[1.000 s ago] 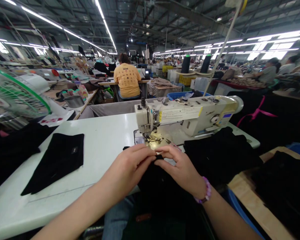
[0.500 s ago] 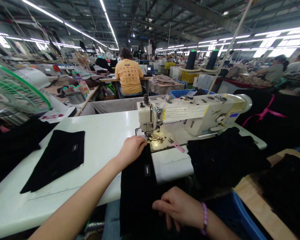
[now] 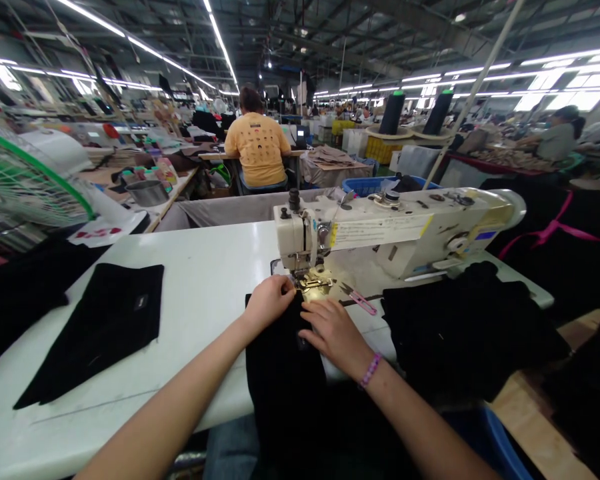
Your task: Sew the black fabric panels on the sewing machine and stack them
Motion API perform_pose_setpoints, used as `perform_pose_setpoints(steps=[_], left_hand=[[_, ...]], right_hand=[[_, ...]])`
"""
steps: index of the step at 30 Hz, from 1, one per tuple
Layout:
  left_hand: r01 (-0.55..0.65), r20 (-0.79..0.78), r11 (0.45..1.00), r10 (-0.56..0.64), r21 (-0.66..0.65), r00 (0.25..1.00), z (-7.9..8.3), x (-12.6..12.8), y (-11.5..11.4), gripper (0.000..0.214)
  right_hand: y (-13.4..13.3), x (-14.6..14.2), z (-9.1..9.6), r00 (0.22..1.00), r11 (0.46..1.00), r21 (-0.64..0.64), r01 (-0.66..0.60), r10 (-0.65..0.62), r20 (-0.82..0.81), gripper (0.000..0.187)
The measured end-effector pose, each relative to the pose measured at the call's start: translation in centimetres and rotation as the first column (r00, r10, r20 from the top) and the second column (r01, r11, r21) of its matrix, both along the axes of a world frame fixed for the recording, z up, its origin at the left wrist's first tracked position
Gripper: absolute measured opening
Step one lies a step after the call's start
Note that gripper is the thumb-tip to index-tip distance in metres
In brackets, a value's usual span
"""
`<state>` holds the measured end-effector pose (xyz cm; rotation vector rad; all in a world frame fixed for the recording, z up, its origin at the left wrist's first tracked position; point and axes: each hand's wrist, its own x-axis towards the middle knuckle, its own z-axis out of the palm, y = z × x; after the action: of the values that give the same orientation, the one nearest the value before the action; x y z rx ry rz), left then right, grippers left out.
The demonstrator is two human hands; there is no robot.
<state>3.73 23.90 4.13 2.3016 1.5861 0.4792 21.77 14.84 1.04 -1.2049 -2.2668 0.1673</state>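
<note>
My left hand (image 3: 269, 303) pinches the top edge of a black fabric piece (image 3: 285, 373) just in front of the sewing machine's (image 3: 303, 247) needle area. The fabric hangs over the table's front edge toward my lap. My right hand (image 3: 336, 333), with a purple bead bracelet at the wrist, rests on the fabric's right edge near the presser foot, fingers stretched out and thumb apart. It partly covers a small label (image 3: 301, 341) on the fabric. Pink-handled thread snips (image 3: 363, 301) lie on the machine bed, right of my right hand.
A folded black piece with a label (image 3: 105, 327) lies on the white tabletop (image 3: 205, 260) at left. More black fabric (image 3: 470, 327) is heaped at right, above a blue bin (image 3: 505, 443). A green-rimmed fan (image 3: 35, 177) stands at far left. A person in a yellow shirt (image 3: 257, 150) sits ahead.
My right hand has moved up and forward from below the table edge onto the fabric beside the machine. My left hand has stayed at the fabric's top edge. The view has shifted slightly.
</note>
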Motion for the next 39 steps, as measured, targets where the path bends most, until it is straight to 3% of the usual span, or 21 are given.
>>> perform_pose_setpoints(steps=[4, 15, 39], left_hand=[[-0.054, -0.014, 0.997, 0.054, -0.051, 0.998, 0.2, 0.2, 1.0, 0.014], [-0.129, -0.039, 0.991, 0.127, -0.032, 0.991, 0.3, 0.5, 1.4, 0.015], [-0.18, -0.063, 0.984, 0.178, -0.017, 0.982, 0.0, 0.8, 1.7, 0.021]], right_hand=[[0.4, -0.3, 0.0, 1.0, 1.0, 0.011, 0.028, -0.028, 0.006, 0.028], [1.3, -0.7, 0.0, 0.998, 0.998, 0.002, 0.064, -0.064, 0.008, 0.028], [1.4, -0.9, -0.5, 0.995, 0.995, 0.044, 0.095, -0.095, 0.002, 0.027]])
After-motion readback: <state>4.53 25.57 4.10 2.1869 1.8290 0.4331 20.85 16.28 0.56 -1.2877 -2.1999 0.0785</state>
